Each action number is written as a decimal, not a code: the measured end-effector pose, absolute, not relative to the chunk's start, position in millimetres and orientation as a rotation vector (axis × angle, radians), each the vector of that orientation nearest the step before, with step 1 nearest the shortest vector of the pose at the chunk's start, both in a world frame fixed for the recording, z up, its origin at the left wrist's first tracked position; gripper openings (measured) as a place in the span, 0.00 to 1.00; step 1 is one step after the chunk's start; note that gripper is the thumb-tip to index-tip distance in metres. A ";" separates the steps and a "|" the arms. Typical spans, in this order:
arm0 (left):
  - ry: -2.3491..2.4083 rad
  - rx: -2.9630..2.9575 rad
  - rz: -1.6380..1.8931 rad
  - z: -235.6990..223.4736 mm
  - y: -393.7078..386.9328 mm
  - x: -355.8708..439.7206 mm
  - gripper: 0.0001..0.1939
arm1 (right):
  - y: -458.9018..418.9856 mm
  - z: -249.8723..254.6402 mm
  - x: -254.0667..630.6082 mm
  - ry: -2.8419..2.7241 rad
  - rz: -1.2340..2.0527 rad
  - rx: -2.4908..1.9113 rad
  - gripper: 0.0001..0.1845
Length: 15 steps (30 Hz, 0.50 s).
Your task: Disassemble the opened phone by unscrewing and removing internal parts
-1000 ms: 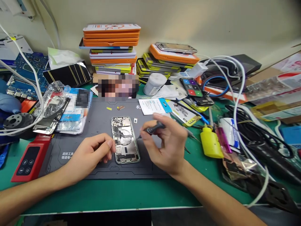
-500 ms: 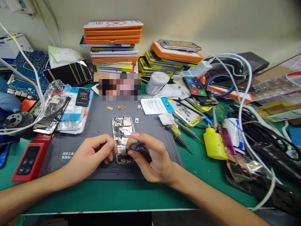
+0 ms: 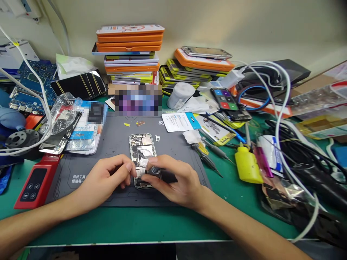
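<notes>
Now right hand, pinching a screwdriver, has moved over the opened phone; work likely at its lower half. Left hand curled alongside, grip unclear.

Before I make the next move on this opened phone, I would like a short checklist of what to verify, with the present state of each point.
1. Opened phone lies on the grey mat: ok.
2. Dark-handled tool is held in the right hand: ok.
3. Tool tip sits on its spot: cannot tell, the tip is not clearly visible.
4. Lower right of the phone is in plain view: not ok, the right hand covers part.
5. Left hand steadies the phone: cannot tell, it is at the left edge.
6. Small white piece lies apart from the phone: ok.
</notes>
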<state>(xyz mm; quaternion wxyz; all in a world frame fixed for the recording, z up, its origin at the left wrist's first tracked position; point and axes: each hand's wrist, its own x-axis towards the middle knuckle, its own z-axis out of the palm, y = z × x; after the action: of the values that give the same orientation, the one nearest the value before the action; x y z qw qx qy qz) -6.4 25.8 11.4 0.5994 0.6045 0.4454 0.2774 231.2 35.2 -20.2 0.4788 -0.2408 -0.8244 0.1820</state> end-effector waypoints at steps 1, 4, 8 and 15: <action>1.032 1.402 0.643 11.6 25.8 -6.2 0.17 | 34.9 -20.7 231.4 -2.007 0.468 -0.603 0.28; 1.028 1.402 0.643 11.4 26.3 -5.5 0.17 | 34.2 -20.8 231.8 -1.993 0.497 -0.660 0.30; 1.031 1.396 0.641 10.6 26.4 -6.0 0.16 | 35.5 -19.2 231.9 -2.012 0.396 -0.636 0.27; 1.025 1.413 0.647 10.6 26.9 -6.0 0.17 | 38.9 -16.8 232.4 -2.088 0.404 -0.531 0.21</action>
<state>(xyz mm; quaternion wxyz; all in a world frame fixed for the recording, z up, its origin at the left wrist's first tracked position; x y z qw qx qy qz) -6.0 26.9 10.6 0.5969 0.6088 0.4418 0.2789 232.4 38.9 -16.8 0.4573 -0.2157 -0.8471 0.1639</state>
